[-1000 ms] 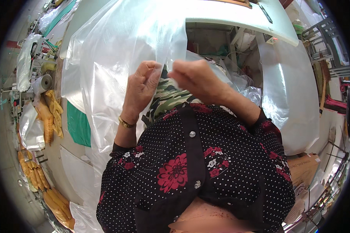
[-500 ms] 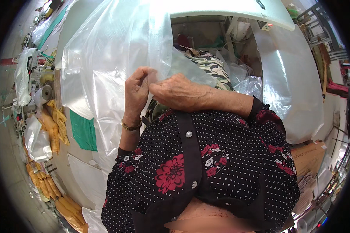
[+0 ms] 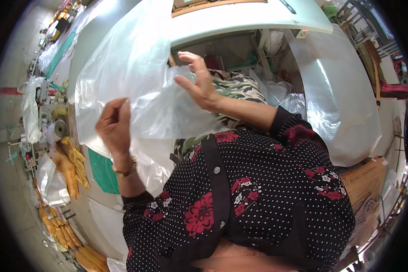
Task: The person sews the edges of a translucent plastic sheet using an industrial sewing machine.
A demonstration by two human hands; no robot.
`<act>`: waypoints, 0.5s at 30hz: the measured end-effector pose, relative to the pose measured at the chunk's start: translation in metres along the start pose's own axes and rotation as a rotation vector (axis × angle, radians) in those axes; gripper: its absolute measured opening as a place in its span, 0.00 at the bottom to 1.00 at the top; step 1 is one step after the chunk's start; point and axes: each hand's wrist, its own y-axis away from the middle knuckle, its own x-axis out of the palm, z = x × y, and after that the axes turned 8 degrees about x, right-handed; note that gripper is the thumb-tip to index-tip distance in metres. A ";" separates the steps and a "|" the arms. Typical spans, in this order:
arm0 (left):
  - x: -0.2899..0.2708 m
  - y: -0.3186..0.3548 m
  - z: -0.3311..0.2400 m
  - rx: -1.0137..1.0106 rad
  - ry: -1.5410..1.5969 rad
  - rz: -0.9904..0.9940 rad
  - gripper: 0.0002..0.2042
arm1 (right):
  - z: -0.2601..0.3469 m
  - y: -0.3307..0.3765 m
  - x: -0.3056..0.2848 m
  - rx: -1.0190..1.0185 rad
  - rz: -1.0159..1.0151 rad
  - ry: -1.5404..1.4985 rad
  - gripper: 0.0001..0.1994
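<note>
A large sheet of clear plastic film (image 3: 122, 68) drapes from the table and spreads between my hands and over my lap. My left hand (image 3: 115, 129), with a watch on its wrist, is closed in a pinch at the film's near part. To the right, my right hand (image 3: 200, 86) is raised with thumb and fingers apart, beside a thin crumpled fold of the film. I see nothing gripped in it. Below it, patterned camouflage cloth (image 3: 240, 88) covers my legs.
A white table (image 3: 240, 20) lies ahead, with a wooden piece (image 3: 217, 7) at its far edge. More plastic film (image 3: 335, 99) hangs on the right above a cardboard box (image 3: 365, 179). Yellow bundles (image 3: 65, 174) and a green cloth (image 3: 103, 170) lie left.
My hands were together at the film's edge and have come apart. The left moved left and nearer; the right rose and its fingers spread. The film shifted, baring more of the table's underside.
</note>
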 end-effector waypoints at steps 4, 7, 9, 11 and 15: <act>-0.017 -0.052 -0.066 0.211 -0.213 0.215 0.04 | -0.030 -0.042 0.138 0.396 0.565 0.091 0.19; 0.002 -0.079 -0.109 0.363 -0.343 0.573 0.04 | -0.045 -0.077 0.234 -0.278 0.697 -0.434 0.14; 0.000 -0.075 -0.103 0.334 -0.408 0.680 0.02 | -0.056 -0.089 0.211 -0.234 0.743 -0.351 0.14; -0.007 -0.050 -0.075 0.435 -0.541 0.749 0.04 | -0.034 -0.054 0.214 -0.207 0.817 -0.286 0.14; 0.026 0.003 -0.002 0.489 -0.515 0.664 0.07 | -0.023 -0.002 0.142 -0.128 0.897 -0.116 0.15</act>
